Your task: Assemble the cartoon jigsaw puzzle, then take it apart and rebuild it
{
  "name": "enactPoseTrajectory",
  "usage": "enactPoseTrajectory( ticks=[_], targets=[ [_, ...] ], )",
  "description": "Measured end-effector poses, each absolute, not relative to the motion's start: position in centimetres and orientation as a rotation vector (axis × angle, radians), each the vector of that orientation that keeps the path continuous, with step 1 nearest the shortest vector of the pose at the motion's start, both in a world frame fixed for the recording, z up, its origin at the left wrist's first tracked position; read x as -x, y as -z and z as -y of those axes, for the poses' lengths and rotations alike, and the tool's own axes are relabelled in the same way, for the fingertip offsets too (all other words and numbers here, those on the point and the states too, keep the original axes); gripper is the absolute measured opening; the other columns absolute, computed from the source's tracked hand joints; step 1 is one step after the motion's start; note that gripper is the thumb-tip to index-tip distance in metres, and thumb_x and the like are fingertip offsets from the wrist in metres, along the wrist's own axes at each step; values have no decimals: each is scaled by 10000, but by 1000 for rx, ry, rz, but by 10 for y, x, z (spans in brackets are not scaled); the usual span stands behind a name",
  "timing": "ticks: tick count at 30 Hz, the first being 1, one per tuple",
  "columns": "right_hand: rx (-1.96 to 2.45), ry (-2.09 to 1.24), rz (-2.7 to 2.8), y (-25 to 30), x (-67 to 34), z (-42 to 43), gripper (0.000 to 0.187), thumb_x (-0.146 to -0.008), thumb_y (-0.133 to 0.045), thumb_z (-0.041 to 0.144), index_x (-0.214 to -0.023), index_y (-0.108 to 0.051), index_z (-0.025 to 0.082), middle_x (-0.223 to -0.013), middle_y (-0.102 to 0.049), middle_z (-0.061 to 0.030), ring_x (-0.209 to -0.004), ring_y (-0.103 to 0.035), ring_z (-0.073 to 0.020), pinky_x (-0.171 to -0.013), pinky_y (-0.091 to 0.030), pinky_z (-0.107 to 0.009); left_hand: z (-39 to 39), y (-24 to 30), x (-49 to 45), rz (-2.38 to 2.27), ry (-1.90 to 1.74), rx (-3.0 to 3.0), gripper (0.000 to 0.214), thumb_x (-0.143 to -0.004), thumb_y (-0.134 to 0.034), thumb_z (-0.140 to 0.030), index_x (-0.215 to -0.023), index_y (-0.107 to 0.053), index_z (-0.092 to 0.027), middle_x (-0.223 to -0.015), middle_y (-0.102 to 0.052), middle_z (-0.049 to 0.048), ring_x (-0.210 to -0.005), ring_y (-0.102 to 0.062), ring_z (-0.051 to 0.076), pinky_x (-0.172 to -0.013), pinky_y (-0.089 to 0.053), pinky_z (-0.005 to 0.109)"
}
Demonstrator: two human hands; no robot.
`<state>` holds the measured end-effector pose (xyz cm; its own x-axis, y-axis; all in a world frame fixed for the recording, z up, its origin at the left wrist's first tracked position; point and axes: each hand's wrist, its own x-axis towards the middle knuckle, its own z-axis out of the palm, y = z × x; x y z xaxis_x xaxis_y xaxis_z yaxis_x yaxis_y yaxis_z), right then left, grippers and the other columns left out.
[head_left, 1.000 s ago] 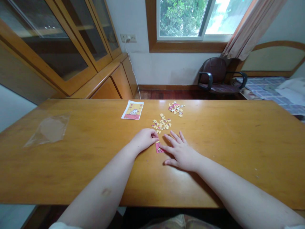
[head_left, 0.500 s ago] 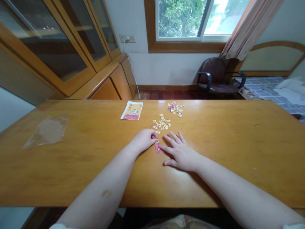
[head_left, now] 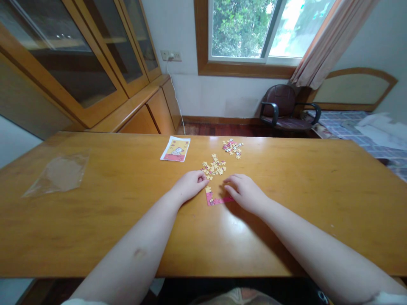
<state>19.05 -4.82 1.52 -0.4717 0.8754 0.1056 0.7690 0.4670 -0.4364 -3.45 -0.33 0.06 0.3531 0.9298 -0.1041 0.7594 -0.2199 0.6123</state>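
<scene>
Person's L hand (head_left: 190, 186) rests palm down nr the middle of a wooden table (head_left: 302, 224), fingers curled in narrow, tips at the corner of a pink jigsaw section (head_left: 216, 200). Can't tell if they pinch a pc. R hand (head_left: 244, 194) sits just to the right, fingers bunched & curving down, tips just above the section's long arm. Nothing visible in it, but can't tell for sure.

The section lies flat btwn the hands, roughly L-shaped: a long pink strip running right, w/ a short yellow arm rising at its left end. Only this thin corner is joined so far; most pcs lie apart.

Toward the far edge, just past the hands, is a loose yellow pile (head_left: 213, 167) of pcs. Beyond it, nearer the far edge, is a smaller pink-and-yellow pile (head_left: 232, 148). Left of both, nr the far edge, lies a picture card (head_left: 175, 149) w/ a white cartoon figure on yellow & pink. A flat clear plastic bag (head_left: 57, 176) lies nr the left edge.

Past the far edge: wood-and-glass cabinet (head_left: 63, 72) on the left, window (head_left: 240, 34) at centre, dark armchair (head_left: 281, 103) on the right.
</scene>
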Motion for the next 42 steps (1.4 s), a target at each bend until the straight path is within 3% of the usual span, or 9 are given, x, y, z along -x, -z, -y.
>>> enactPoseTrajectory(
  ticks=[3, 7, 14, 22, 28, 31, 33, 37, 42],
  targets=[
    [1561, -478, 2365, -19, -188, 15, 244, -897, -459, 259, -979, -675, 180, -1003, -684, -92, -945, -608, -223, -870, -456, -344, 2, 0, 34, -1490, -372, -2042, 234, -790, -517, -400, -722, -593, -189, -652, -589, -12, -604, -515, 144, -532, -319, 243],
    [1650, -372, 2335, -13, -176, -41, 321, -881, -405, 134, -1052, -675, 161, -1092, -670, -99, -1010, -591, -233, -885, -439, -333, 1, -1, 34, -1507, -352, -2061, 233, -788, -522, -403, -719, -594, -192, -668, -599, -9, -603, -516, 145, -524, -305, 241],
    [1603, -157, 2510, 2, -164, -80, 358, -922, -395, 293, -1197, -624, 286, -1247, -579, -69, -1112, -474, -301, -952, -352, -472, 2, 0, 33, -1509, -313, -2092, 237, -794, -530, -404, -707, -591, -192, -684, -613, -2, -609, -517, 145, -528, -295, 243],
    [1897, -137, 2400, 1, -210, -47, 367, -926, -357, 258, -1136, -657, 265, -1193, -594, -93, -1069, -488, -273, -897, -344, -408, 9, -17, 28, -1540, -272, -2217, 212, -853, -484, -342, -790, -604, -180, -748, -640, 12, -662, -557, 147, -562, -336, 244],
    [1868, -207, 2387, 5, -232, 2, 295, -913, -427, 250, -1047, -690, 252, -1042, -645, -97, -979, -545, -230, -828, -340, -346, 98, -19, -46, -1323, -267, -2807, 252, -907, -422, -279, -949, -633, -147, -893, -664, 97, -825, -584, 230, -690, -412, 334],
    [1668, -251, 2456, 8, -235, 15, 220, -901, -504, 318, -1002, -687, 251, -1012, -645, -77, -945, -560, -203, -811, -342, -327, 145, -4, -81, -1230, -294, -2974, 343, -894, -446, -267, -1157, -583, -93, -1252, -572, 167, -968, -570, 255, -764, -427, 371],
    [1558, -267, 2491, 10, -236, 17, 190, -896, -527, 324, -965, -685, 242, -992, -649, -69, -938, -568, -192, -801, -345, -319, 158, 4, -90, -1049, -345, -3051, 416, -913, -427, -332, -1248, -537, -112, -1361, -497, 157, -1145, -501, 274, -883, -400, 386],
    [1512, -226, 2492, 9, -239, 15, 188, -895, -541, 338, -979, -662, 221, -960, -663, -63, -923, -589, -190, -797, -361, -320, 145, 6, -80, -1138, -295, -2987, 614, -886, -422, -533, -1343, -459, -125, -1442, -404, 176, -1282, -400, 310, -1008, -324, 432],
    [1621, -196, 2437, 5, -238, 16, 230, -870, -571, 405, -900, -675, 203, -913, -670, -64, -844, -608, -198, -767, -399, -320, 132, 11, -66, -1360, -160, -2887, 653, -881, -423, -552, -1345, -471, -96, -1418, -426, 214, -1303, -386, 341, -1034, -298, 479]
  ],
)
